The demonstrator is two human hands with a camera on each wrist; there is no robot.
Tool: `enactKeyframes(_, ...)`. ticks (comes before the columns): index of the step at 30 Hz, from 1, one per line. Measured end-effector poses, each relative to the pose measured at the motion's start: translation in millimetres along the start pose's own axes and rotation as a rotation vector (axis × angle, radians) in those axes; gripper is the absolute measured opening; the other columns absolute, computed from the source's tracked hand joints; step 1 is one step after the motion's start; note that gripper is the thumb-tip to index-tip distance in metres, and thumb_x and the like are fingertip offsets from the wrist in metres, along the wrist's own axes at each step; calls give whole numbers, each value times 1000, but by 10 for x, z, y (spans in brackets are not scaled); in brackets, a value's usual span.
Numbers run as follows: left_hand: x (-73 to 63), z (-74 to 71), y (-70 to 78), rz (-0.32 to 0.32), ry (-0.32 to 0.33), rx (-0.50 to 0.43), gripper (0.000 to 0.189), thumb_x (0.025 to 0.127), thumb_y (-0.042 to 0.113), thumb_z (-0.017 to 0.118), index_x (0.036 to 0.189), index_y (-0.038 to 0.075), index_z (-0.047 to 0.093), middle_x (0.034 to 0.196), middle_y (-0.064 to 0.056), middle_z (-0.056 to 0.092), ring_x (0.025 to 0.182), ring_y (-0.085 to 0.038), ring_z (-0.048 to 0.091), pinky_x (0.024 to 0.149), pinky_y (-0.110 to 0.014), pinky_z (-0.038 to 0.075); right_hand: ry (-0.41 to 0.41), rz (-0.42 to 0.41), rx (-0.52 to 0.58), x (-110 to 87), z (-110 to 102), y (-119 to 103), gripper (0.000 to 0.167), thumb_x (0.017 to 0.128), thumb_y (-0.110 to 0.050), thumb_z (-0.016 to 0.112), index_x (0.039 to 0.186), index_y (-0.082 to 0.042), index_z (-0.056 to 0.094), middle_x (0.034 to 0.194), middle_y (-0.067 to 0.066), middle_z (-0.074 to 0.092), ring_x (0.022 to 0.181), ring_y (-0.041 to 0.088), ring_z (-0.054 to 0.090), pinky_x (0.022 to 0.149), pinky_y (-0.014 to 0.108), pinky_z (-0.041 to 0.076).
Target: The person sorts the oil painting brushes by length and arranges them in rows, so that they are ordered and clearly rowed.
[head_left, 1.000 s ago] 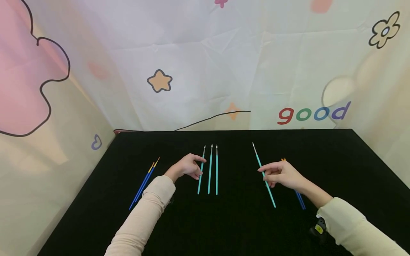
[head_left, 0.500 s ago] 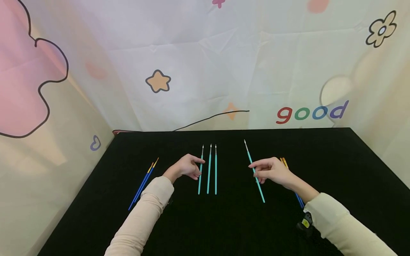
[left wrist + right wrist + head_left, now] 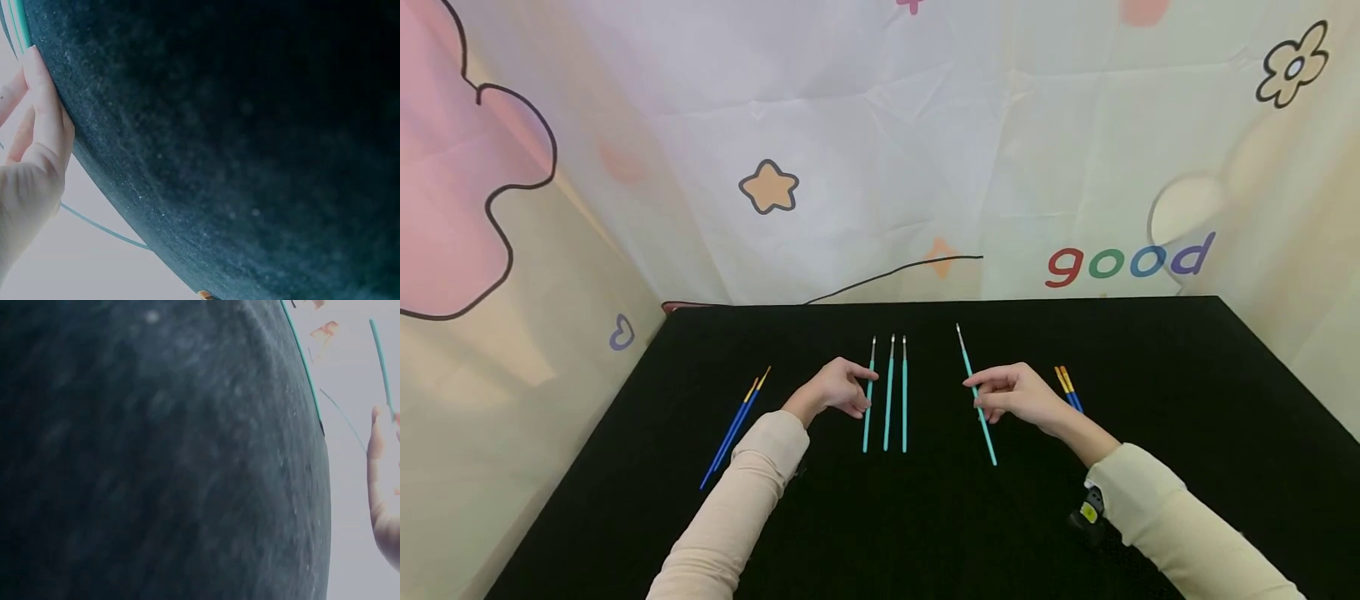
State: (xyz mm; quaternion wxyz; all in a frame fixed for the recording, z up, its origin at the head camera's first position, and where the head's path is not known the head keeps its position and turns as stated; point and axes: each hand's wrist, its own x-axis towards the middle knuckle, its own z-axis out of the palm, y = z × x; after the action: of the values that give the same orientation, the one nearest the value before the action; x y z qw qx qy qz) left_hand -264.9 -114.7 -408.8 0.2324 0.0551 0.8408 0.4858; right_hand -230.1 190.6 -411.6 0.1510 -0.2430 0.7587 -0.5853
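Three teal paintbrushes lie side by side mid-table, tips pointing away. The left hand [image 3: 837,388] is at the leftmost paintbrush [image 3: 866,433], pinching its handle between thumb and index finger. Just to the right lie the middle paintbrush [image 3: 889,408] and the right-hand paintbrush [image 3: 905,408], untouched. A fourth teal paintbrush [image 3: 988,442] is held by the right hand [image 3: 1017,393], between thumb and fingers, its tip leaning left. In the right wrist view, part of that hand [image 3: 381,481] and the teal handle [image 3: 380,359] show at the edge.
Two blue paintbrushes [image 3: 730,437] with yellow ferrules lie at the left of the black tabletop [image 3: 925,533]. Blue paintbrushes [image 3: 1072,397] also lie at the right, partly hidden by the right forearm. A printed curtain [image 3: 865,167] hangs behind the table.
The right hand has moved left with its paintbrush, toward the three in the middle. The leftmost paintbrush under the left hand has turned slightly straighter; the left hand has barely moved.
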Motion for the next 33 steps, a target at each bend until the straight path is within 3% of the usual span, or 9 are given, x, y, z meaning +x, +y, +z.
enactKeyframes(6,-7,3,3,3,3,0,44,80,-13,58,121,0,56,72,-14,65,56,-16,62,58,-30,54,-6,-21,-5,92,68,-5,33,86,0,55,114,17,50,86,32,59,63,16,62,58,31,53)
enactKeyframes(21,11,1,-28,-4,5,-11,43,80,-11,59,121,1,56,71,-14,63,57,-16,62,58,-29,54,1,36,38,234,223,2,33,87,-1,55,115,16,50,87,28,61,64,16,61,60,29,53)
enactKeyframes(33,26,-2,-29,15,-10,-19,46,78,-13,60,122,-1,55,72,-14,64,57,-16,62,58,-30,54,24,99,21,340,313,-17,32,86,0,55,116,13,52,80,15,64,64,16,60,61,30,53)
